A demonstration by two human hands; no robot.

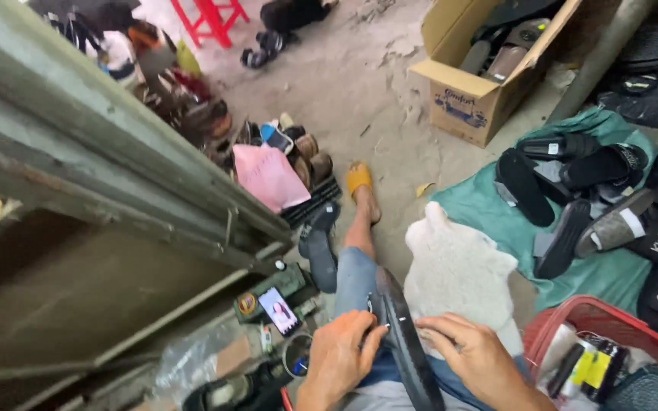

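I hold a black shoe sole on edge over my lap, its rim facing up. My left hand grips its left side, thumb pressed near a small white mark on the edge. On the other side, my right hand clasps the sole with its fingers curled over the rim. My leg in blue jeans stretches forward, the foot in a yellow sandal.
A white cloth bundle lies beside my leg. Black slides are spread on a green sheet. A red basket sits at right, a cardboard box ahead, a phone and grey metal bench at left.
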